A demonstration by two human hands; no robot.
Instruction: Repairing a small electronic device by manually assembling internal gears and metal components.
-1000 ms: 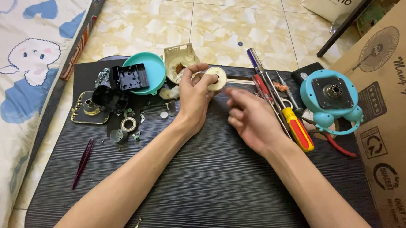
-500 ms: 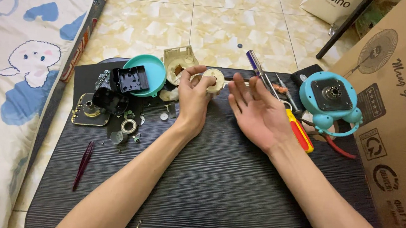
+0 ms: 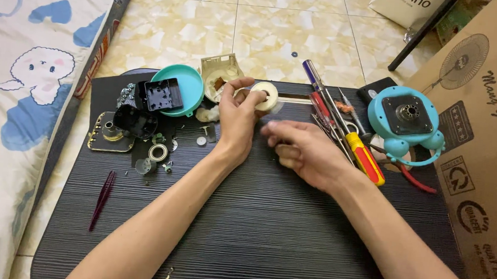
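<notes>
The right hand (image 3: pixel 302 151) is hovering loosely curled and empty over the ridged black table (image 3: pixel 243 231), just short of the left hand (image 3: pixel 238 119), which is pinching a cream plastic ring (image 3: pixel 265 96) by its rim. It is looking light, rigid and smooth, best gripped across the outer edge. Just beyond the left hand's fingers a beige housing (image 3: pixel 221 74) and teal round cover (image 3: pixel 185 87) are lying.

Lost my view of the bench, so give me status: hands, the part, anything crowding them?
Left hand pinches cream ring. Right hand closed, blurred, contents hidden. Screwdrivers lie just right of it; teal housing farther right.
</notes>
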